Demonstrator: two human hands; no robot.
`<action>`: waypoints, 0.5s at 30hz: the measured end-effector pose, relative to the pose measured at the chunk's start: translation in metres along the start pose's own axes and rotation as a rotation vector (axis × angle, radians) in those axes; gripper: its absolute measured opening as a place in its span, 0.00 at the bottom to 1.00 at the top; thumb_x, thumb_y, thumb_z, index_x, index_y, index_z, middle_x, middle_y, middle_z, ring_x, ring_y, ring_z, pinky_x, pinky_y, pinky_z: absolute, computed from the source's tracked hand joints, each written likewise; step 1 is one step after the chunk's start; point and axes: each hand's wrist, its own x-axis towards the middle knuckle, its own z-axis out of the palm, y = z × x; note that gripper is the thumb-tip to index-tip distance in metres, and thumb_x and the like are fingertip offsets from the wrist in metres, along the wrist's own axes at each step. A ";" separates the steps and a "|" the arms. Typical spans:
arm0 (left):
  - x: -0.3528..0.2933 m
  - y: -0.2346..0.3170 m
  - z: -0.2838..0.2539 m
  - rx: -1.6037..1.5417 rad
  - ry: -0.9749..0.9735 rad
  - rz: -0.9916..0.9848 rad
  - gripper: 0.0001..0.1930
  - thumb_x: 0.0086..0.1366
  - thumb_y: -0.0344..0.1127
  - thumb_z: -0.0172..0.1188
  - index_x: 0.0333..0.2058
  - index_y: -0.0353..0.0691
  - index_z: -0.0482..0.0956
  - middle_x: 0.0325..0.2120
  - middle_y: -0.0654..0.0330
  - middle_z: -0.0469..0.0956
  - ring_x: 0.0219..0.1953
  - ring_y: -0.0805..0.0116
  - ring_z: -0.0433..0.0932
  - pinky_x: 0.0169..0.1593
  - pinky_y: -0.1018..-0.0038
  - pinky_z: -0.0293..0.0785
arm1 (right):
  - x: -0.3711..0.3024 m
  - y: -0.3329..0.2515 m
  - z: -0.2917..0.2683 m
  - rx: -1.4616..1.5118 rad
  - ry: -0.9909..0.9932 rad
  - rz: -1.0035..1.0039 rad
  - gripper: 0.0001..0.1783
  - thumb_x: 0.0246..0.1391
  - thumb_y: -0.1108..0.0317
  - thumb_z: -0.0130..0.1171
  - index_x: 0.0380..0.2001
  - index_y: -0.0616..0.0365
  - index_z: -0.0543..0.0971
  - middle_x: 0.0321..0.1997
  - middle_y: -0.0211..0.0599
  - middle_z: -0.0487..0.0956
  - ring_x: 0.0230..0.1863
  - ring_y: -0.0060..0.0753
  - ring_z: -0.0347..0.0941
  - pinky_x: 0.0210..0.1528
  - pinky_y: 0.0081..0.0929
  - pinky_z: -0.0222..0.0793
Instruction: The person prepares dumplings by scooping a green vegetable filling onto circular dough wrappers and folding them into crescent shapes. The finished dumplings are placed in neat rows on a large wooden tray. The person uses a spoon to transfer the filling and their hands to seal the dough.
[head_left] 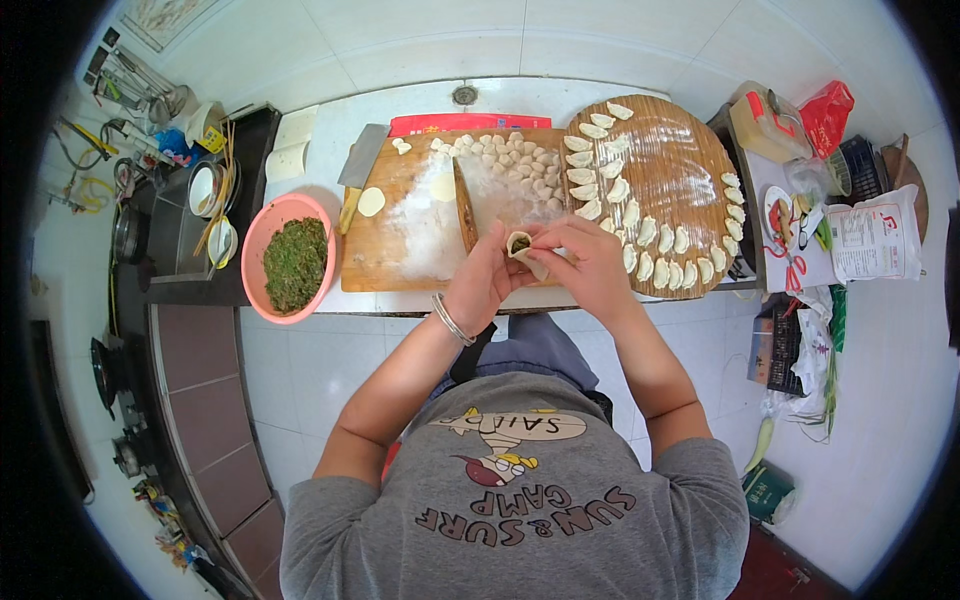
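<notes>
Between my two hands, just above the near edge of the wooden board (375, 275), is a half-folded dumpling (518, 243) with dark green filling showing in its open top. My left hand (482, 278) cups it from the left. From the right, the fingers of my right hand (580, 262) pinch its wrapper edge. Flat round wrappers (371, 202) and many small dough pieces (520, 160) lie on the floured board. A narrow brown wooden piece (465, 205) stands among the flour. Finished dumplings (647, 232) sit in rows on a round wooden board (685, 150) to the right.
Left of the board, a pink bowl (255, 292) holds chopped green filling (295, 265). A cleaver (363, 155) lies at the board's far left corner. Further left are bowls and chopsticks (229, 165) by the sink. Red scissors (786, 265) and a white sack (875, 238) are at right.
</notes>
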 end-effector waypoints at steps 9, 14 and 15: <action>-0.004 0.001 -0.001 0.153 0.016 -0.013 0.28 0.71 0.54 0.30 0.54 0.38 0.67 0.44 0.63 0.74 0.42 0.75 0.71 0.49 0.74 0.66 | 0.000 -0.007 -0.002 0.227 0.000 0.329 0.09 0.43 0.74 0.65 0.30 0.61 0.78 0.27 0.36 0.80 0.26 0.26 0.75 0.31 0.23 0.69; -0.005 0.003 -0.002 0.139 -0.050 0.012 0.29 0.71 0.53 0.34 0.58 0.36 0.64 0.45 0.61 0.73 0.44 0.74 0.72 0.50 0.74 0.67 | -0.002 -0.015 -0.006 0.138 -0.004 0.280 0.08 0.43 0.74 0.64 0.30 0.61 0.79 0.27 0.36 0.80 0.27 0.29 0.75 0.31 0.24 0.70; -0.005 0.002 -0.002 0.130 -0.046 0.013 0.29 0.71 0.53 0.34 0.58 0.36 0.64 0.46 0.61 0.73 0.44 0.74 0.72 0.50 0.74 0.67 | -0.002 -0.014 -0.006 0.109 -0.003 0.232 0.08 0.43 0.74 0.64 0.30 0.60 0.79 0.27 0.36 0.80 0.28 0.31 0.76 0.32 0.24 0.70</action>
